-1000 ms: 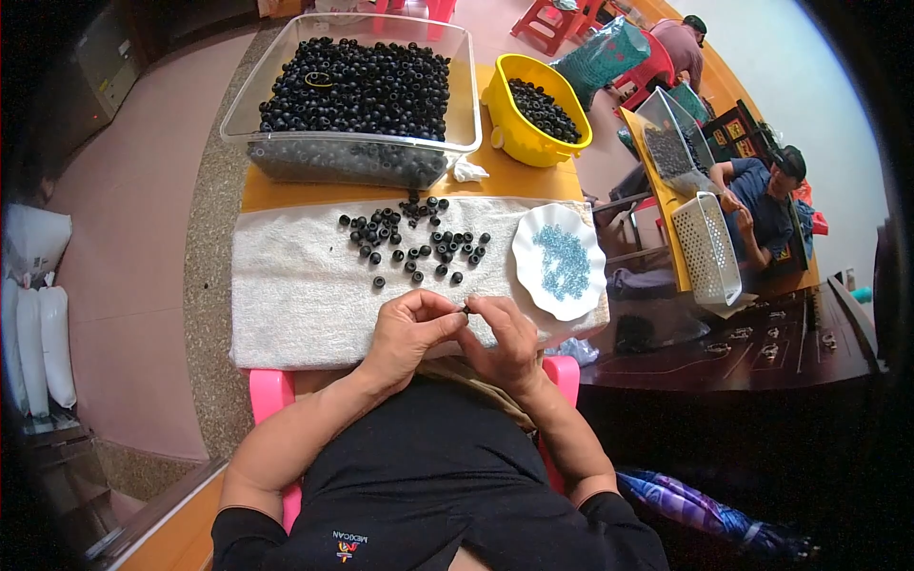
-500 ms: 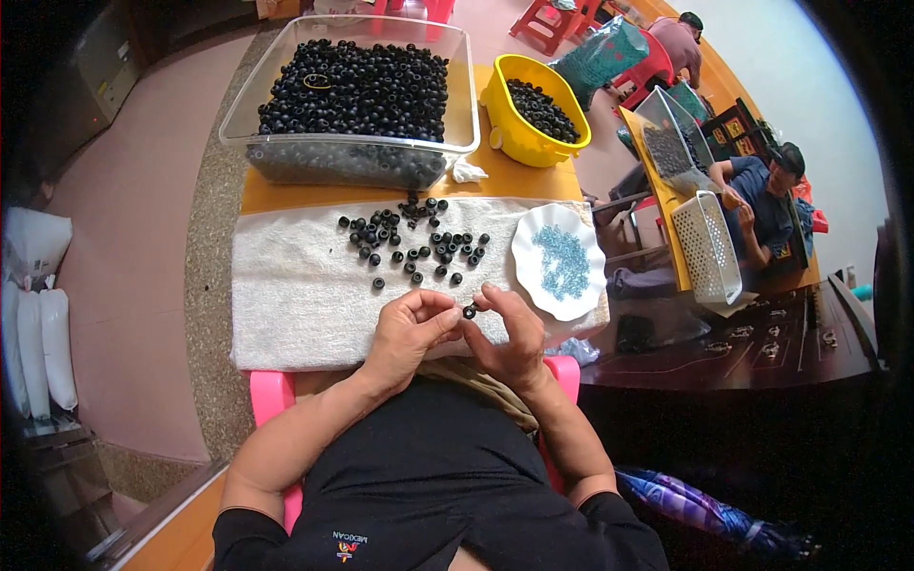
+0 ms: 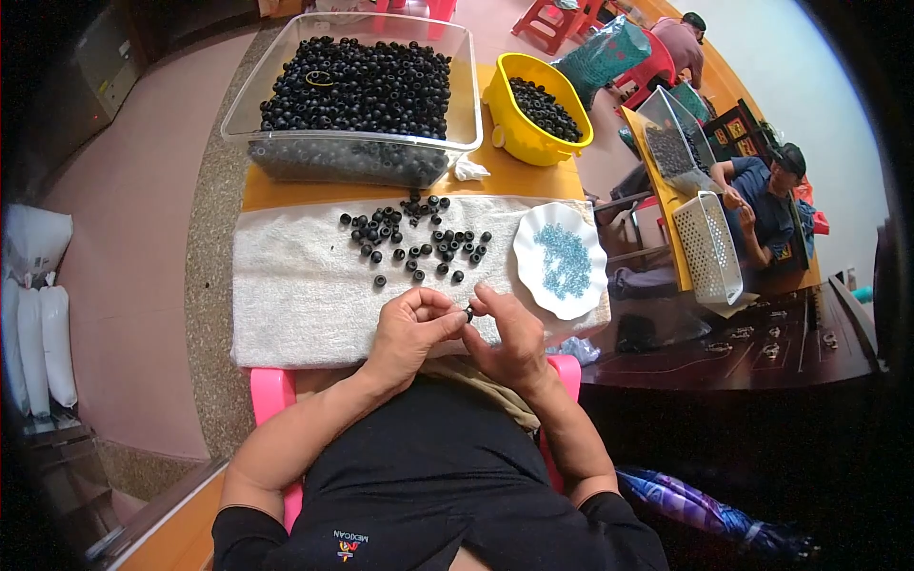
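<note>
Ctr of frame | L hand (image 3: 409, 333) pinching blk bead (image 3: 468, 314) | R hand (image 3: 517, 335) at same bead, grip can't tell | loose blk beads (image 3: 415, 252) on wht towel (image 3: 295, 295)

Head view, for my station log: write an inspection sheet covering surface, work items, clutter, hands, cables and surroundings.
Surface: white towel spread over a wooden table.
Work items: loose black beads on the towel; more in the clear bin and yellow tub; small pale-blue pieces on a white scalloped plate.
Clutter: crumpled white tissue beside the clear bin.
Hands: left hand pinches one dark bead; right hand close beside it, contact unclear.
Cables: nothing seen.
Surroundings: seated co-worker at right; folded purple-blue umbrella, lower right.
</note>
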`<action>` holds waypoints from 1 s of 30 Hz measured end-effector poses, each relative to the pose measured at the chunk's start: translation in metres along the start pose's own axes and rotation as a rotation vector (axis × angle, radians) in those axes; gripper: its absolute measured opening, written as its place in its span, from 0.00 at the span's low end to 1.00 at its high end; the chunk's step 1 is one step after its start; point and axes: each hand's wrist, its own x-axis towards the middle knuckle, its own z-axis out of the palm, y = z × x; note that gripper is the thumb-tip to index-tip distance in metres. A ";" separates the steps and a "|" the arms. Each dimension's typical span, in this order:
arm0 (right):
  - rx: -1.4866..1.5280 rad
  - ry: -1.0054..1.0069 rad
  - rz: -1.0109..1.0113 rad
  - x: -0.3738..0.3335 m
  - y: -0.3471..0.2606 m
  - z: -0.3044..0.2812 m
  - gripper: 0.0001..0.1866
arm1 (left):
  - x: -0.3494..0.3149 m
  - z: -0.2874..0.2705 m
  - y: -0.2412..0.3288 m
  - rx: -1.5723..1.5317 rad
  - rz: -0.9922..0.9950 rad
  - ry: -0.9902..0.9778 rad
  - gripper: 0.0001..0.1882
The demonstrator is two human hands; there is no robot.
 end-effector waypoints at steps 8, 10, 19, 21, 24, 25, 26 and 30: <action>-0.015 -0.076 -0.020 0.004 -0.006 -0.004 0.30 | -0.001 0.001 -0.002 0.002 -0.013 0.018 0.08; -0.042 -0.119 -0.004 0.005 -0.005 -0.006 0.28 | 0.000 -0.001 -0.004 0.024 -0.018 0.022 0.08; 0.071 -0.114 -0.004 0.003 0.004 -0.006 0.22 | 0.005 -0.003 -0.007 0.105 0.052 -0.028 0.08; 0.074 -0.117 0.023 0.008 0.009 -0.008 0.20 | 0.005 -0.003 -0.008 0.057 0.035 -0.003 0.07; 0.125 -0.109 0.101 0.023 0.025 -0.016 0.16 | 0.002 -0.001 -0.004 0.011 0.007 0.025 0.07; 0.084 -0.092 0.067 0.032 0.034 -0.021 0.16 | 0.003 -0.003 -0.005 0.021 0.009 0.013 0.07; 0.042 -0.075 0.034 0.039 0.044 -0.026 0.16 | 0.003 -0.003 -0.006 0.020 0.015 0.010 0.07; 0.181 -0.158 0.279 0.057 0.076 -0.043 0.11 | 0.002 -0.004 -0.005 0.040 -0.005 -0.005 0.08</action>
